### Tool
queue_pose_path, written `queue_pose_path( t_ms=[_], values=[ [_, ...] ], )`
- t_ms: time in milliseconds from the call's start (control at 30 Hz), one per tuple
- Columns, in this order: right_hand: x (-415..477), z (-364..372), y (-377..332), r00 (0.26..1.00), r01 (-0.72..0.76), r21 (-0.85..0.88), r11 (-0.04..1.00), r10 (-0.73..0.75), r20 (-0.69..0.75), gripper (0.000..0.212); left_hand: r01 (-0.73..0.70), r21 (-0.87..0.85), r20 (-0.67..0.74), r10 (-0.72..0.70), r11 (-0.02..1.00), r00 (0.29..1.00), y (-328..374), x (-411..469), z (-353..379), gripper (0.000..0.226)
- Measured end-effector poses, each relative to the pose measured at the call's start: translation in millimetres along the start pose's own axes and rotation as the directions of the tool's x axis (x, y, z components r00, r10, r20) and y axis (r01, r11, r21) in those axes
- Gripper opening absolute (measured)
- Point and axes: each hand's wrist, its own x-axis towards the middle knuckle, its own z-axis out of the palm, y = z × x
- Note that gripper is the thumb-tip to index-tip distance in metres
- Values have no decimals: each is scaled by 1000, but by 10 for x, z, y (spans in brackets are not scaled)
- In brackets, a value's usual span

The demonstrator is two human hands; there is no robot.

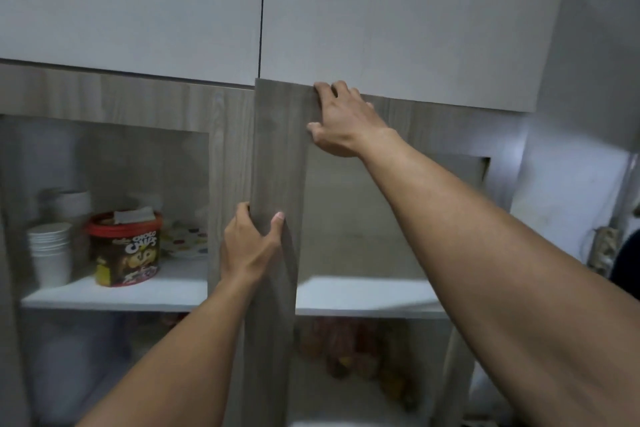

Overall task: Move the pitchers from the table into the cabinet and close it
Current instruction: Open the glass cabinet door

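Note:
A grey wood-grain cabinet door stands partly open, edge toward me, in the middle of the view. My left hand grips its front edge about halfway up, thumb on the right face. My right hand holds the door's top right edge, fingers over the top. Behind the door the right compartment shows a white shelf with nothing visible on its bare part. No pitcher and no table are in view.
The left compartment's shelf holds a Choco Chips tub, stacked white cups and spotted plates. White upper doors hang just above. Blurred coloured packets lie below the right shelf.

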Motion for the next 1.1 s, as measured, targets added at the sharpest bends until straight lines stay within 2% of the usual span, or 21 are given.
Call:
queue_pose_path(
  t_ms=[67, 133, 233, 300, 567, 767, 933, 1033, 1100],
  values=[
    [-224, -199, -58, 999, -15, 0, 1000, 15, 38, 79, -49, 16, 10, 49, 999, 999, 104, -241, -187, 64],
    [-490, -408, -120, 997, -45, -7, 999, 46, 61, 85, -115, 14, 40, 114, 993, 993, 235, -527, -395, 49],
    [-838, -656, -223, 994, -82, 5, 997, 81, 77, 90, -213, -17, 103, 214, 977, 971, 399, -875, -668, 28],
    [-1091, -816, -298, 993, -92, 21, 996, 90, 76, 91, -280, -35, 132, 282, 959, 950, 477, -1070, -797, 24],
    [-1755, -1521, -363, 993, -118, 106, 987, 118, 7, 86, -419, -103, 213, 432, 902, 877, 976, -1730, -1010, 26],
    [-2374, -1969, -92, 984, -157, 81, 984, 163, -72, 77, -534, -223, 314, 579, 815, 752, 1423, -2343, -950, 24],
    [-2908, -2302, 169, 973, -185, -28, 982, 179, -144, 68, -579, -371, 318, 685, 726, 655, 1810, -2771, -827, 19],
    [-3222, -2485, 313, 968, -193, -122, 974, 168, -184, 69, -592, -355, 350, 690, 724, 634, 2036, -3039, -676, 35],
    [-3415, -2618, 440, 964, -215, -223, 951, 170, -205, 63, -568, -351, 385, 668, 745, 637, 2192, -3193, -531, 61]
  ],
)
